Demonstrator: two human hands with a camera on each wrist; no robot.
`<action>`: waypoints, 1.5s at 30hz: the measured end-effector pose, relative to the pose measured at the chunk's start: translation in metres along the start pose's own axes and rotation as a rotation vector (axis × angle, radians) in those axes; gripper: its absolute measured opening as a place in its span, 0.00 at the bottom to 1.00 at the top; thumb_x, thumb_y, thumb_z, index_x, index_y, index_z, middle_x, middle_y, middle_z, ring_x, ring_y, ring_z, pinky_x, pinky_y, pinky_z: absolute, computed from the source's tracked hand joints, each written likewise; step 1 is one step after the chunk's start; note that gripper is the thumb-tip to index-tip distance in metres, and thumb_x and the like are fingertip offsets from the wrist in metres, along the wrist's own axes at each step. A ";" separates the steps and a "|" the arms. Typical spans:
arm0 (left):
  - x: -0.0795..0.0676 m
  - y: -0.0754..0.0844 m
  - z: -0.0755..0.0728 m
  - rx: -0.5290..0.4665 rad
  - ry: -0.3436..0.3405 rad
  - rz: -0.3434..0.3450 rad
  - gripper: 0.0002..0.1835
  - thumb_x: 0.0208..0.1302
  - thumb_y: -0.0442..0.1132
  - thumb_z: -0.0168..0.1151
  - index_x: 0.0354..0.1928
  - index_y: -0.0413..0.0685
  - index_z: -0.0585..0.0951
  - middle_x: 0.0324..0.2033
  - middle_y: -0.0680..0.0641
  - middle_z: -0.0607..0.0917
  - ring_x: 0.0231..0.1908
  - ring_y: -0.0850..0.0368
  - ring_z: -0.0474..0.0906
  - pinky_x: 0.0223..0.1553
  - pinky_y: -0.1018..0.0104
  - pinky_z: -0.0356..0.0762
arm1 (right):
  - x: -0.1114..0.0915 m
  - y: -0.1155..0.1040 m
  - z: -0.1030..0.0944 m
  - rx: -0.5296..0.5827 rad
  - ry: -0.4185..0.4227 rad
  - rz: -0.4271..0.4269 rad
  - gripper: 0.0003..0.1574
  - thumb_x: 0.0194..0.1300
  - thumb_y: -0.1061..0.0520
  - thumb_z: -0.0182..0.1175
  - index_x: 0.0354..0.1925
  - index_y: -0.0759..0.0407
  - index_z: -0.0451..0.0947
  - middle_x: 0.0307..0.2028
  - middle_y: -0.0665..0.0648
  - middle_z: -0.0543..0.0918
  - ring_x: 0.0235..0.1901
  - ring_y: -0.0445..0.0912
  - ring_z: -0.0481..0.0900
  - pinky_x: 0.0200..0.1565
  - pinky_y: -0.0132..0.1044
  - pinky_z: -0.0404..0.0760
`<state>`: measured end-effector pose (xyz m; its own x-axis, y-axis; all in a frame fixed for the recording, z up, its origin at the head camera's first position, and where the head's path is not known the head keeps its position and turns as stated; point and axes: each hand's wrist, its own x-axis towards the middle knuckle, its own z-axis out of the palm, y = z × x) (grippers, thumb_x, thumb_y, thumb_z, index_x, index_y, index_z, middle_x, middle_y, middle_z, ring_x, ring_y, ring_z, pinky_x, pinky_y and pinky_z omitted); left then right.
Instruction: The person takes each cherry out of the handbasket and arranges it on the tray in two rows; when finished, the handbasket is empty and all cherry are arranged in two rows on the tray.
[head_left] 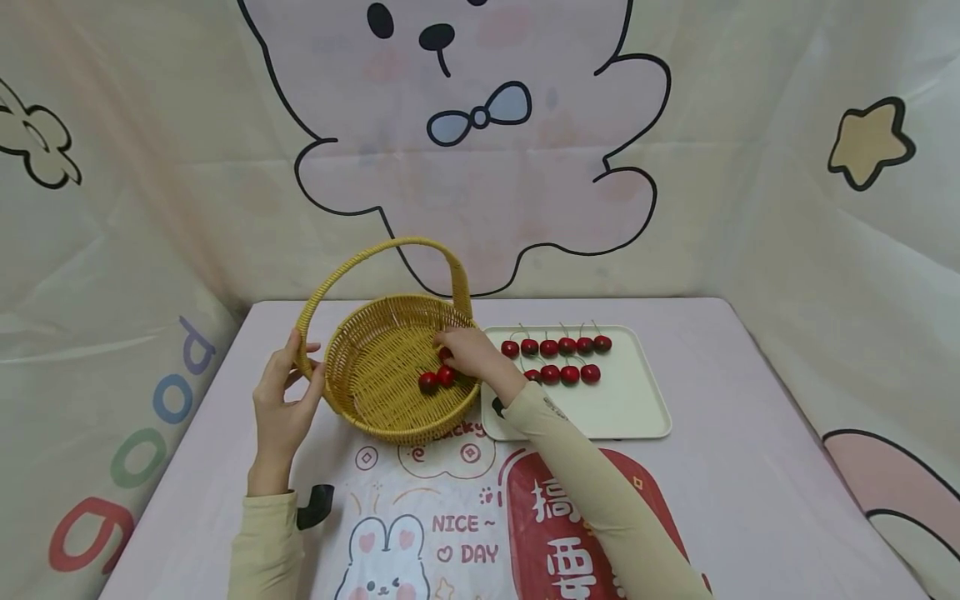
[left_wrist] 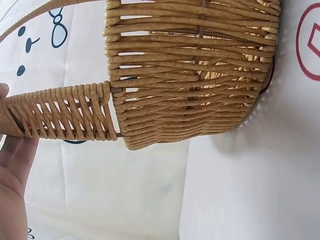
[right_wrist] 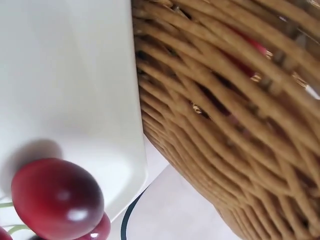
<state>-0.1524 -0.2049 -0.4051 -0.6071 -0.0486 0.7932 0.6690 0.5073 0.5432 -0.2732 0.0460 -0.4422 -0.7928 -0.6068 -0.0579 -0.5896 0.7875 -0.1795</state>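
My left hand pinches the handle of a round yellow wicker basket near where it meets the rim. In the left wrist view, fingers and thumb wrap the handle's woven base. Over the basket's right rim reaches my right hand, its curled fingers holding a dark red cherry just inside. Two more cherries lie on the basket floor below it. The right wrist view shows only the basket's outer weave and part of the tray, with the hand itself out of sight.
A white rectangular tray stands close against the basket's right side. On it, cherries with stems lie in a back row and a front row. A printed cloth covers the table; a patterned curtain hangs behind.
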 end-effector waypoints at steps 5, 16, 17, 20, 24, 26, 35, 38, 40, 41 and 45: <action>0.001 0.001 0.001 -0.003 0.001 -0.001 0.37 0.45 0.13 0.59 0.62 0.36 0.67 0.37 0.31 0.78 0.39 0.71 0.74 0.45 0.83 0.74 | 0.002 0.001 0.001 -0.021 -0.049 0.001 0.19 0.61 0.56 0.60 0.52 0.52 0.77 0.49 0.52 0.80 0.49 0.47 0.77 0.52 0.41 0.76; 0.001 0.003 0.001 0.009 0.005 0.002 0.38 0.46 0.13 0.59 0.63 0.37 0.66 0.38 0.31 0.78 0.38 0.72 0.74 0.45 0.84 0.73 | 0.002 0.002 0.001 0.161 0.003 0.011 0.20 0.62 0.53 0.60 0.53 0.51 0.76 0.49 0.51 0.78 0.49 0.45 0.76 0.51 0.40 0.76; 0.001 0.003 0.001 0.009 0.004 0.001 0.38 0.46 0.13 0.59 0.63 0.37 0.66 0.38 0.31 0.78 0.38 0.72 0.74 0.45 0.84 0.73 | 0.001 0.002 0.001 0.166 0.009 0.009 0.20 0.62 0.53 0.60 0.53 0.52 0.76 0.49 0.52 0.78 0.49 0.45 0.76 0.52 0.40 0.76; 0.001 0.003 0.001 0.008 0.005 0.001 0.38 0.46 0.13 0.59 0.63 0.37 0.66 0.38 0.31 0.78 0.37 0.72 0.74 0.45 0.84 0.73 | 0.000 0.002 0.001 0.171 0.022 0.010 0.20 0.62 0.53 0.60 0.54 0.50 0.75 0.52 0.52 0.77 0.51 0.45 0.75 0.53 0.41 0.75; 0.000 0.003 0.000 0.007 0.006 -0.001 0.38 0.46 0.13 0.59 0.63 0.37 0.66 0.38 0.31 0.78 0.37 0.71 0.74 0.45 0.84 0.73 | -0.001 0.001 0.001 0.193 0.051 -0.008 0.21 0.63 0.53 0.58 0.56 0.50 0.74 0.55 0.53 0.76 0.53 0.46 0.74 0.55 0.41 0.74; 0.000 0.003 0.000 0.004 0.008 -0.002 0.38 0.45 0.13 0.58 0.63 0.37 0.66 0.38 0.31 0.78 0.37 0.70 0.74 0.45 0.84 0.74 | -0.002 0.001 0.002 0.204 0.068 -0.027 0.22 0.64 0.53 0.58 0.57 0.49 0.74 0.56 0.53 0.75 0.54 0.46 0.74 0.56 0.41 0.74; 0.000 0.002 -0.001 0.003 0.006 0.005 0.37 0.46 0.13 0.58 0.63 0.37 0.66 0.38 0.31 0.78 0.37 0.70 0.74 0.45 0.84 0.74 | -0.006 0.005 0.006 0.387 0.227 -0.067 0.22 0.65 0.57 0.56 0.57 0.51 0.72 0.54 0.51 0.75 0.52 0.44 0.74 0.54 0.37 0.76; 0.000 0.001 0.000 0.003 0.006 0.005 0.36 0.48 0.15 0.58 0.63 0.37 0.66 0.38 0.31 0.78 0.37 0.70 0.74 0.45 0.84 0.74 | -0.008 0.005 0.008 0.430 0.290 -0.079 0.22 0.64 0.59 0.56 0.57 0.53 0.73 0.54 0.52 0.74 0.52 0.45 0.74 0.52 0.38 0.76; 0.000 0.001 0.000 0.001 0.007 0.004 0.35 0.49 0.16 0.58 0.63 0.37 0.66 0.38 0.31 0.78 0.37 0.69 0.74 0.45 0.84 0.74 | -0.010 0.005 0.008 0.453 0.327 -0.086 0.22 0.64 0.61 0.56 0.57 0.55 0.73 0.53 0.53 0.74 0.52 0.46 0.73 0.51 0.39 0.76; 0.000 0.001 0.000 0.001 0.008 0.004 0.35 0.50 0.16 0.58 0.63 0.37 0.66 0.38 0.31 0.78 0.37 0.69 0.74 0.45 0.84 0.74 | -0.011 0.004 0.008 0.467 0.342 -0.088 0.22 0.63 0.61 0.56 0.56 0.55 0.73 0.53 0.54 0.74 0.52 0.46 0.73 0.51 0.40 0.76; 0.000 0.001 0.001 -0.001 0.009 -0.001 0.35 0.48 0.15 0.58 0.63 0.37 0.66 0.38 0.31 0.78 0.37 0.70 0.74 0.45 0.84 0.74 | -0.017 0.001 0.008 0.513 0.379 -0.084 0.21 0.63 0.59 0.58 0.55 0.54 0.74 0.52 0.53 0.74 0.49 0.44 0.73 0.48 0.37 0.78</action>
<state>-0.1518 -0.2037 -0.4045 -0.6039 -0.0574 0.7950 0.6687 0.5063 0.5445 -0.2588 0.0564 -0.4492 -0.8018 -0.5102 0.3110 -0.5780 0.5302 -0.6203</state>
